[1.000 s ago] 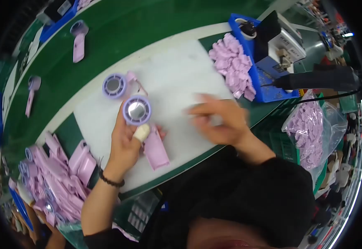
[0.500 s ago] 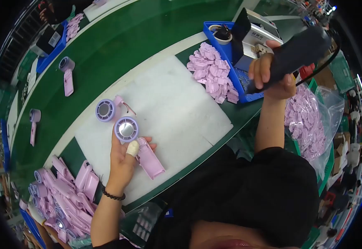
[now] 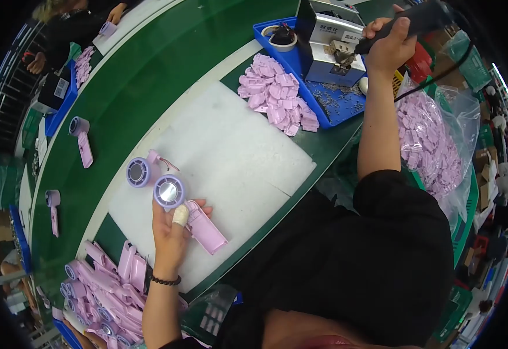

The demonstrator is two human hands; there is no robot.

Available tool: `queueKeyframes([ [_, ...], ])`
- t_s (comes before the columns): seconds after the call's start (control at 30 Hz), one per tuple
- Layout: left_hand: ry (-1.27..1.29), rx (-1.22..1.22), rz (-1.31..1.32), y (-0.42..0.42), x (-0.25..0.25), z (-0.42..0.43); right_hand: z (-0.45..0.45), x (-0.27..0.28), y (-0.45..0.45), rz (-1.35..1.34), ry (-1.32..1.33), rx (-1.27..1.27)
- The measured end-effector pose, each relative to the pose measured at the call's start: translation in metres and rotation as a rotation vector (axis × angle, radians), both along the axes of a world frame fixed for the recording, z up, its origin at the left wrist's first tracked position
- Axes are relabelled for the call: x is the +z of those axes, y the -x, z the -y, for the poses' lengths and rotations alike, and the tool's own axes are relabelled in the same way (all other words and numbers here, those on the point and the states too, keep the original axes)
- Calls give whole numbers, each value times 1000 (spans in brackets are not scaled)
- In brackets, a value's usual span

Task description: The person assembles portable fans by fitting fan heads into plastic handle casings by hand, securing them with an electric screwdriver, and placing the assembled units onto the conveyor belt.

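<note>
My left hand (image 3: 169, 244), its thumb tip wrapped in a pale covering, is closed around a small handheld fan (image 3: 205, 231) with an opened pink handle and a purple ring head with a shiny disc. Just beyond it, a second fan head (image 3: 140, 172) with thin wires lies on the white foam sheet (image 3: 239, 154). In my right hand (image 3: 389, 53) is a black electric screwdriver (image 3: 420, 22) with a cord. Its tip is at the metal outlet of a screw feeder (image 3: 331, 46); whether they touch I cannot tell.
The feeder stands in a blue tray (image 3: 347, 121) with loose screws. Beside it lies a heap of small pink parts (image 3: 280, 96); more fill a plastic bag (image 3: 431, 145) at right. Fan bodies (image 3: 105, 279) pile up at lower left. Fans rest on the green belt (image 3: 111, 110). A co-worker sits opposite.
My right hand has carried the screwdriver up to the feeder's outlet. My left hand still grips the fan. Fans on the belt have shifted, and the whole view has turned slightly.
</note>
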State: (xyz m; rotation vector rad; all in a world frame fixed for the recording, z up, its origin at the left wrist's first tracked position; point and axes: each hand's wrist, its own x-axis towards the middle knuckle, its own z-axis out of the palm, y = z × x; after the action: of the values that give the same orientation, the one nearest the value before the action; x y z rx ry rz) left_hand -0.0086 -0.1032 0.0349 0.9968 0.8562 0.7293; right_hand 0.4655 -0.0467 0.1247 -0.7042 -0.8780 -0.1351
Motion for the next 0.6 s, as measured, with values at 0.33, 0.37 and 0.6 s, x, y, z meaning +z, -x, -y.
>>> queueKeyframes([
  [0.33, 15, -26, 1, 1, 0, -4, -29, -18, -31, -25, 330, 154],
  [0.37, 15, -31, 8, 1, -1, -4, -33, -18, -35, -69, 334, 216],
  [0.6, -24, 8, 13, 1, -9, -6, 45, -34, 66, -139, 226, 965],
])
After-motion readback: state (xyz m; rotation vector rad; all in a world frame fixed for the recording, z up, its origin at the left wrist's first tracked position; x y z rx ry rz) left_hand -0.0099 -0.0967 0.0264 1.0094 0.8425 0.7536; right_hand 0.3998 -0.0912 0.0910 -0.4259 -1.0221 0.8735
